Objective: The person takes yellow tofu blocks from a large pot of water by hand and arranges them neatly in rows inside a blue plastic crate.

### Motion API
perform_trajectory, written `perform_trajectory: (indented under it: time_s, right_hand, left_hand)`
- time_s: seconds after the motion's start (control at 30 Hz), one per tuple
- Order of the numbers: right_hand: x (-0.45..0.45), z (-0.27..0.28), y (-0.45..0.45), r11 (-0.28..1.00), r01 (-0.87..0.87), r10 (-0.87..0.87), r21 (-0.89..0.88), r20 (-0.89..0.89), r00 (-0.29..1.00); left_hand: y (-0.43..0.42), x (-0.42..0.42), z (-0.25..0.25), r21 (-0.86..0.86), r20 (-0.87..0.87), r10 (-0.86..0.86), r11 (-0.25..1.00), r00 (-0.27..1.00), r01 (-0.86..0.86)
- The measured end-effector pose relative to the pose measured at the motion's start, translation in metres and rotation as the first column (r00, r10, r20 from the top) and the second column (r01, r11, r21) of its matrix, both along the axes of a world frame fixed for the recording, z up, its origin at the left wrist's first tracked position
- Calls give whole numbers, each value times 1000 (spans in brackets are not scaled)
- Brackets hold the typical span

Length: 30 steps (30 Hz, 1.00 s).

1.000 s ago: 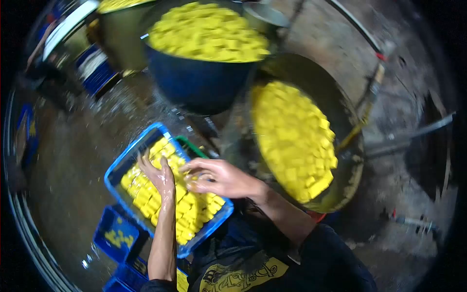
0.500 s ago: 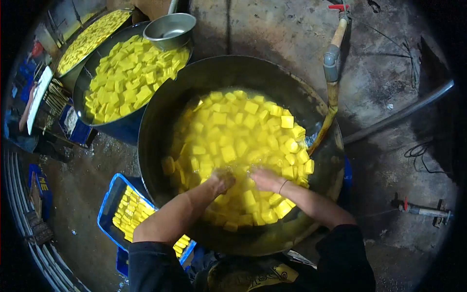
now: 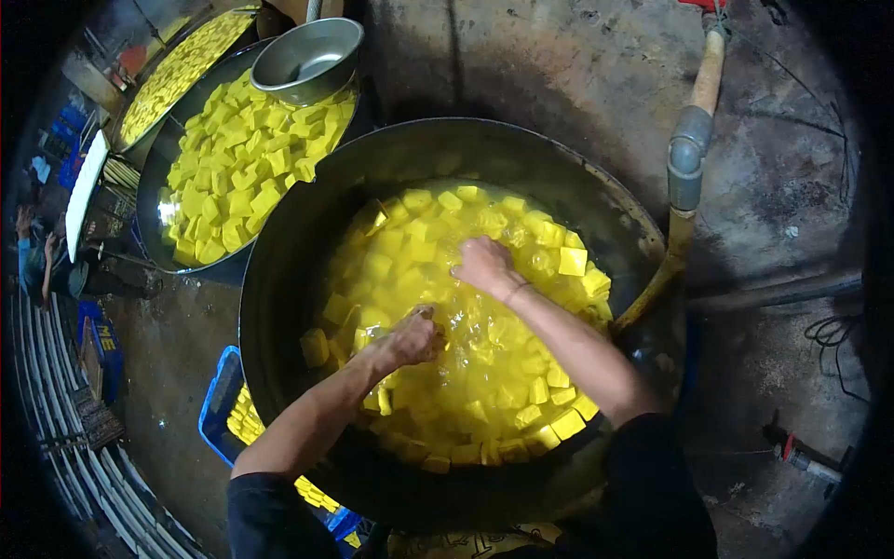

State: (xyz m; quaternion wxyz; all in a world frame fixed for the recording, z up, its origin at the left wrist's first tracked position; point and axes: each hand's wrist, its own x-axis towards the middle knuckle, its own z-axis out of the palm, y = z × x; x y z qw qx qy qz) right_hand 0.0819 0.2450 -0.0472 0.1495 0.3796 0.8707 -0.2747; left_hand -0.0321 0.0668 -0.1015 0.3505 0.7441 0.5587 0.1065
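A wide dark metal pot (image 3: pixel 279 210) holds cloudy yellow liquid with many yellow cubes, which look like tofu (image 3: pixel 573 261), in it. My left hand (image 3: pixel 416 337) is at the liquid's surface left of the middle, its fingers curled and their tips hidden. Farther back and to the right, my right hand (image 3: pixel 486 265) is also curled, knuckles up, just above the liquid among the cubes. Whatever either hand holds, if anything, is hidden. Ripples and bubbles show in the liquid between and around both hands.
A second vat of yellow cubes (image 3: pixel 223 177) stands at the back left, a metal bowl (image 3: pixel 312 61) at its rim. Beyond it is another yellow-filled vat (image 3: pixel 186 74). A pipe (image 3: pixel 687 158) reaches the pot's right side. A blue crate (image 3: pixel 216 410) sits lower left; a person (image 3: pixel 70 270) is far left.
My right hand has moved away from me, toward the back of the pot, and rises higher out of the liquid. My left hand has shifted slightly left. The liquid is more stirred up.
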Motion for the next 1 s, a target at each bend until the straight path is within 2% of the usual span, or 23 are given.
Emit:
perform_trajectory:
  time_s: [0.03,0.07,0.13,0.17,0.2,0.27,0.3,0.33,0.37,0.43,0.47,0.53,0.57,0.63,0.67,0.7,0.77,0.8,0.87,0.9,0.93,0.97,1.0]
  right_hand:
    - [-15,-4,-6,987,72,-73,144,1,997]
    - [-29,-18,-13,988,71,-72,138,-1,997]
    - [-47,-70,-20,932,123,-135,342,11,991]
    - [-47,-86,-18,933,122,-133,339,11,991]
    - [-47,-99,-16,938,120,-123,324,-11,992]
    - [-38,-98,-6,944,112,-109,309,-29,994]
    - [-24,-90,10,981,54,-42,189,-66,997]
    - [-9,-75,23,998,-11,19,68,-110,994]
    - [4,-51,31,937,155,-199,-314,-114,973]
    - [37,-70,41,848,198,-399,-491,-347,848]
    - [42,-56,36,852,200,-395,-483,-346,851]
    - [55,-23,25,574,-1,-618,-819,-435,655]
    - [57,-13,17,581,0,-612,-814,-437,658]
    - [54,2,-3,583,-44,-633,-811,-488,601]
    - [53,9,-13,596,-26,-616,-802,-479,625]
    - [49,15,-25,598,15,-639,-801,-466,611]
    - [38,20,-41,707,-19,-551,-707,-567,612]
    - [34,23,-46,713,-23,-542,-701,-571,617]
    - [27,27,-53,805,257,-538,-535,-475,696]
    - [24,33,-55,812,247,-525,-528,-479,703]
    - [22,42,-56,851,173,-470,-496,-570,674]
    - [20,53,-59,883,101,-412,-458,-654,634]
    - [14,62,-62,917,49,-323,-395,-665,674]
  left_hand:
    - [3,-1,-13,-22,-13,40,999,999,-40]
    - [3,-4,-40,-81,-40,-35,996,999,32]
    - [8,1,-40,-187,-64,-58,981,996,45]
    - [9,3,-40,-285,-82,-82,957,993,56]
    - [4,3,-64,-232,-34,18,972,999,-26]
    - [4,1,-63,-184,54,96,979,994,-84]
    - [4,2,-62,-140,146,166,979,975,-146]
    - [2,-6,-44,-304,269,317,924,909,-232]
    - [7,-14,-15,-604,526,494,790,692,-106]
    - [11,-19,0,-554,549,592,787,590,-273]
    - [15,-24,-1,-607,588,677,731,442,-312]
    - [23,-22,5,-696,615,767,637,181,-333]
    - [26,-17,11,-726,618,783,606,79,-325]
    - [38,-7,-22,-688,711,561,679,-425,-256]
    - [44,2,-18,-725,675,534,606,-509,-328]
    - [49,10,-12,-721,679,526,609,-512,-329]
    - [55,24,5,-787,552,422,549,-719,-282]
    - [57,30,8,-790,550,403,536,-732,-299]
    - [64,40,-22,-754,552,317,585,-771,-299]
    - [67,44,-29,-718,544,238,628,-804,-300]
    - [66,52,-7,-796,460,219,532,-860,-290]
    - [66,57,0,-793,458,205,533,-865,-294]
    - [65,61,7,-775,463,179,557,-868,-299]
